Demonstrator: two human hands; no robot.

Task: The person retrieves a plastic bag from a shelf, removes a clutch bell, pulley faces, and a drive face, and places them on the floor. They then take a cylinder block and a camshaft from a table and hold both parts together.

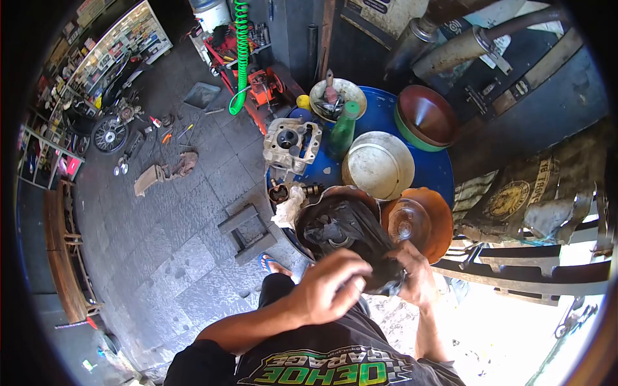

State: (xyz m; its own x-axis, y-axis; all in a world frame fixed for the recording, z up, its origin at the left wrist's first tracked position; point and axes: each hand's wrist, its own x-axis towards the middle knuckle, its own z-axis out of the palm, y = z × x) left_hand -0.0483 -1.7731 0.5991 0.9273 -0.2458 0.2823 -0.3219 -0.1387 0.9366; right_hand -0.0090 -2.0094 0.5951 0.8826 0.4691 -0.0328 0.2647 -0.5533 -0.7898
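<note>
A black plastic bag (344, 222), crumpled and partly spread, lies in a bowl (309, 209) at the near edge of the blue drum top (438, 170). My right hand (414, 273) is closed on the bag's near right side, fingers wrapped round its gathered edge. My left hand (331, 286) hovers just in front of the bag with its fingers curled in; whatever they may hold is hidden. Close by on the right is an orange-brown bowl (428, 219). White crumpled cloth or paper (290, 207) sits left of the bag.
On the drum also stand a cylinder head (291, 145), a green bottle (344, 132), a whitish pan (380, 166), a red-and-green bowl (426, 116) and a bowl of tools (338, 98). A low stool frame (246, 233) is on the floor. A green coiled hose (241, 58) hangs behind.
</note>
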